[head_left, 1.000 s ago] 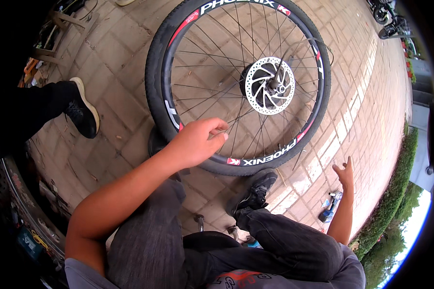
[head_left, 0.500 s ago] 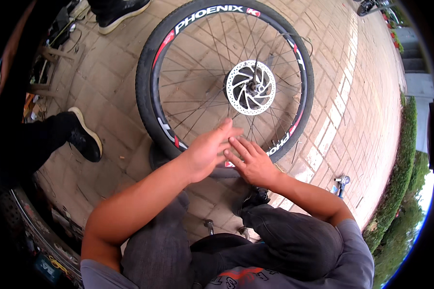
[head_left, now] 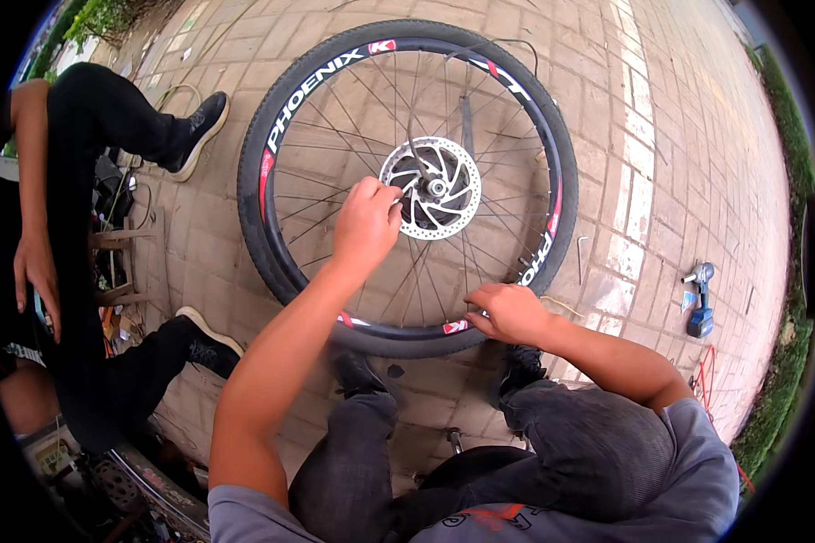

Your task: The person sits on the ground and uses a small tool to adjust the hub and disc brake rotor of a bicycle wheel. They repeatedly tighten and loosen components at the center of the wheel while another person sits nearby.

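Observation:
A bicycle wheel (head_left: 256, 210) with a black tyre and a black, red and white rim lies flat on the paving before me. At its hub is a silver brake disc (head_left: 465, 201) with holes and curved arms. Bent at the fingers, my left hand (head_left: 367, 226) is over the disc's left edge; whatever it may hold is hidden. My right hand (head_left: 512, 314) is closed over the lower right of the rim, thumb toward the tyre. From the hub a thin dark cable (head_left: 413, 127) runs up and loops past the far rim.
On the right lie a blue cordless power tool (head_left: 701, 312), a hex key (head_left: 581, 258) and a red cord (head_left: 704, 385). To the left sits another person in dark trousers (head_left: 109, 113), with clutter and a wooden stool (head_left: 136, 240) close by. My shoes (head_left: 521, 366) are at the near tyre.
My hands, together above the near rim before, have parted: the left went to the brake disc, the right to the rim. The view has shifted, showing more of the other person and the power tool.

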Demonstrator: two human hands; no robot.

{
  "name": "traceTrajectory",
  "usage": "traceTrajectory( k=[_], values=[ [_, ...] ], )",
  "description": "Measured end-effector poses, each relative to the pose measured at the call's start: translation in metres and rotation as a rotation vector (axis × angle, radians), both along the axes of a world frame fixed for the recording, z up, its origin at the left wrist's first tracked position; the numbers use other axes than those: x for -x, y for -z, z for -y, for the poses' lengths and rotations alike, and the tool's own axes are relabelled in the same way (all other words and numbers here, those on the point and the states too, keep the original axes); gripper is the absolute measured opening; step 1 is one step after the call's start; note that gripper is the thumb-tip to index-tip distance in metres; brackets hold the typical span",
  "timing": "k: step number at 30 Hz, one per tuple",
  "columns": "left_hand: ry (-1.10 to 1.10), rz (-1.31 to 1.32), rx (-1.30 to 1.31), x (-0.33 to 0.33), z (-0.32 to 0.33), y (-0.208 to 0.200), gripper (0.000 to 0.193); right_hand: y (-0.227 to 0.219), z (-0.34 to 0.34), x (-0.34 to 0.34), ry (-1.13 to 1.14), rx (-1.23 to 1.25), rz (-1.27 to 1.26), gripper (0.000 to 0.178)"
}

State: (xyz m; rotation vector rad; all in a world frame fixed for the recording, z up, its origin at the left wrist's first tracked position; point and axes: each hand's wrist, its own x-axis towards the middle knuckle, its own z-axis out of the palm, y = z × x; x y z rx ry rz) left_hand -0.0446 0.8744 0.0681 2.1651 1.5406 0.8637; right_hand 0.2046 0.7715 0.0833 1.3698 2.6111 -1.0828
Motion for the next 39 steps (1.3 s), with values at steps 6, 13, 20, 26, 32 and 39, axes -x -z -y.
traceTrajectory(
  k=[6,13,20,26,32,39],
  values=[
    [0.118,-0.257,-0.093,-0.014,-0.011,0.006,0.017,0.004,0.002,-0.023,0.018,0.033,0.017,0.025],
    [0.136,-0.475,-0.155,-0.02,-0.019,0.013,0.01,0.003,0.006,-0.032,0.031,0.045,-0.014,0.023],
    [-0.01,-0.311,0.0,-0.011,-0.01,0.006,0.012,0.006,0.011,-0.042,0.042,0.023,0.003,0.023],
    [-0.077,-0.166,0.335,-0.004,0.013,0.004,0.011,0.008,0.011,-0.041,0.017,0.029,0.026,0.024],
    [-0.141,0.037,0.382,0.01,0.022,0.021,0.013,0.003,-0.017,-0.028,0.031,0.022,-0.058,0.024],
    [-0.127,0.127,0.435,0.006,0.027,0.02,0.013,-0.015,-0.077,0.039,-0.01,-0.135,-0.226,0.036]
  ],
)
